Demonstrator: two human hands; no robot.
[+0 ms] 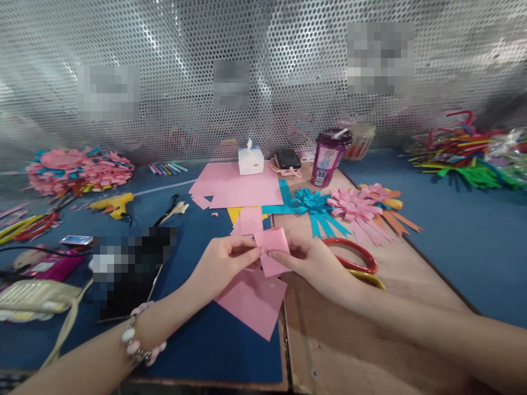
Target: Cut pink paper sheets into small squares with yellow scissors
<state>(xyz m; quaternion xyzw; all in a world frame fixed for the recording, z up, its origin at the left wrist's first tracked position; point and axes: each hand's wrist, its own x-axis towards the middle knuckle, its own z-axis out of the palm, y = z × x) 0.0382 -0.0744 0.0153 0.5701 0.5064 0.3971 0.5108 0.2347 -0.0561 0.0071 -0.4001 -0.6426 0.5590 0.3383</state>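
Observation:
Between both hands, above the table, is a small folded piece of pink paper (273, 253). My left hand (224, 260) pinches its left edge between thumb and fingers. On the other side, my right hand (310, 262) grips the right edge, thumb in front. Beneath the hands lies a larger pink sheet (257, 304) on the blue table. Just beyond them, small cut pink pieces (250, 221) rest on yellow paper (234, 214). Scissors with red and yellow handles (360, 255) lie partly hidden behind my right hand and forearm.
Large pink sheets (247, 189) lie at the back under a tissue pack (251, 161). A purple cup (327, 159) stands near blue and pink paper flowers (354, 207). To the left are a yellow glue gun (115, 206), a dark tablet-like device (140, 274) and cables.

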